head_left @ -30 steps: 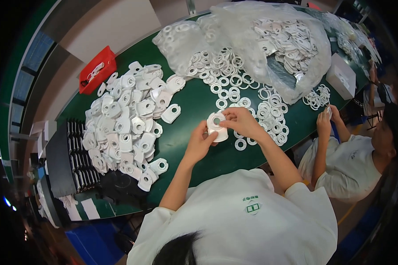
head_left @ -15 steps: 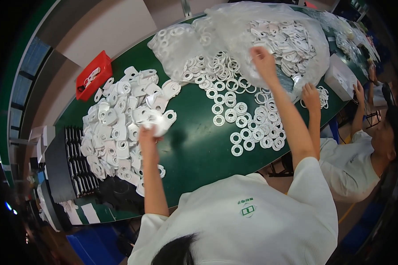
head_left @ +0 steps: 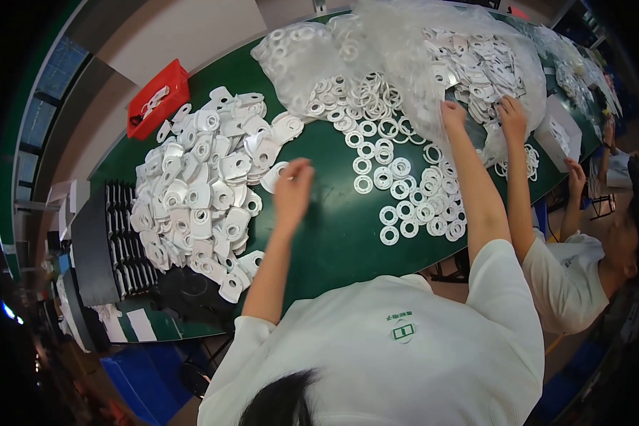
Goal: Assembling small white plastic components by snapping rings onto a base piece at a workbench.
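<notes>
— What is the left hand point(head_left: 293, 186) doing?

— It hangs over the green table point(head_left: 326, 234), fingers loosely curled, just beside a white flat piece point(head_left: 274, 177) at the edge of the big pile of white tabbed pieces point(head_left: 202, 192). I cannot tell whether it grips that piece or only touches it.

— And the right hand point(head_left: 453, 113)?

— Stretched far out, fingers bent down onto the parts at the mouth of the clear plastic bag point(head_left: 405, 50). Whether anything is pinched there is hidden.

— Where are the rings?

— The loose white rings point(head_left: 405, 206) lie scattered on the table between the two hands. A co-worker's hand point(head_left: 512, 117) reaches into the same bag just beside. A red tray point(head_left: 157, 99) sits beyond the pile.
</notes>
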A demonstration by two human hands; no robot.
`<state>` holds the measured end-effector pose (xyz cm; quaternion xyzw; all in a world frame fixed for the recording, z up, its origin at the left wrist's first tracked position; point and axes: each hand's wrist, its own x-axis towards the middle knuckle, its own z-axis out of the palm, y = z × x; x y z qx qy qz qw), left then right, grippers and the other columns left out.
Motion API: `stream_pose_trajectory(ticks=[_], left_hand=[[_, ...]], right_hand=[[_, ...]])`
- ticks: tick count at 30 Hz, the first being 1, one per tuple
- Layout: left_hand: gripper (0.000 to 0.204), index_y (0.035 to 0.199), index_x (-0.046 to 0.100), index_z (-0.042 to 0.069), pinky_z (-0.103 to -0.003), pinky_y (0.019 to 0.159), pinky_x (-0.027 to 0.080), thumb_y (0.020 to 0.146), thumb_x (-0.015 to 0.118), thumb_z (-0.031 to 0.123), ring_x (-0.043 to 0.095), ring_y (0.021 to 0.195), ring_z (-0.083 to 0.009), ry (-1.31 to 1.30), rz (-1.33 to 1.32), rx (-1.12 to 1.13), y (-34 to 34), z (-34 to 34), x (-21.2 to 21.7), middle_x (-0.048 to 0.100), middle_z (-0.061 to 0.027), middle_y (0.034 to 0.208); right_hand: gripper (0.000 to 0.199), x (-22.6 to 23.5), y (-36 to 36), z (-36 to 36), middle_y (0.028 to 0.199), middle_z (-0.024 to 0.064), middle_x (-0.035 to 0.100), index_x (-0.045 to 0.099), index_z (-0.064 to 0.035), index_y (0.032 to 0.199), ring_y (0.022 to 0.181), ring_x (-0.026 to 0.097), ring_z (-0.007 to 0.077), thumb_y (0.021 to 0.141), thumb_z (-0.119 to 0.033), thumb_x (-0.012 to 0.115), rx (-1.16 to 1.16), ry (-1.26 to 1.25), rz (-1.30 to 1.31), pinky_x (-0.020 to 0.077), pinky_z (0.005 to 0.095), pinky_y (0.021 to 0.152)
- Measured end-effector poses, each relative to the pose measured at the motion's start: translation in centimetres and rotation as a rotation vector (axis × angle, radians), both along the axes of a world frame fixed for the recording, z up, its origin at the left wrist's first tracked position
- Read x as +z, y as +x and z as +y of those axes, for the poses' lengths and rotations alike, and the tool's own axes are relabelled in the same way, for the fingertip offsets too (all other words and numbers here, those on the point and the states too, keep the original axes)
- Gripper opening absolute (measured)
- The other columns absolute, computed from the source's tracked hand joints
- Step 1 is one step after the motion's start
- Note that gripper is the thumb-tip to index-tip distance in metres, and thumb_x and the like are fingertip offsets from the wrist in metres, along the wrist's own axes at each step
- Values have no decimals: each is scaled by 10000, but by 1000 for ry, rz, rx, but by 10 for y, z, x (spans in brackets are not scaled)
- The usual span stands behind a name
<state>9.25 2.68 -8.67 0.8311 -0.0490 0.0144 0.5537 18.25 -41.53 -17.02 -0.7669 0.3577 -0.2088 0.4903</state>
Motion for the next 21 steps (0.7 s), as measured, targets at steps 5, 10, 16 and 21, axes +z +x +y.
stream_pose_trajectory(ticks=[5,10,16,21], left_hand=[[340,1008,623,37,-369,804,430,762,707,258,514,941,-299,445,-289,-155,-35,-74,-35,568,-112,986],[267,930,614,34,-332,747,437,755,725,203,547,858,-226,408,-372,-102,-45,-78,-47,583,-84,908],[109,861,600,21,-226,645,441,829,645,115,554,704,-79,-268,110,-227,-66,-69,-4,626,-27,810],[244,1113,532,22,-273,731,475,901,543,143,602,791,-155,-271,281,-363,-89,-66,7,622,-100,942]], right_hand=[[173,73,-36,17,779,47,659,643,-1,921,674,592,91,836,-151,650,-29,38,-536,453,215,618],[156,134,-110,86,790,26,650,639,-3,951,677,565,71,883,-137,595,259,-48,-520,430,205,597],[181,98,-188,166,720,60,641,662,-4,898,623,546,96,870,-169,595,711,-7,-3,432,246,579],[283,79,-197,217,663,58,618,667,7,869,593,542,118,894,-256,564,775,311,-79,427,268,553]])
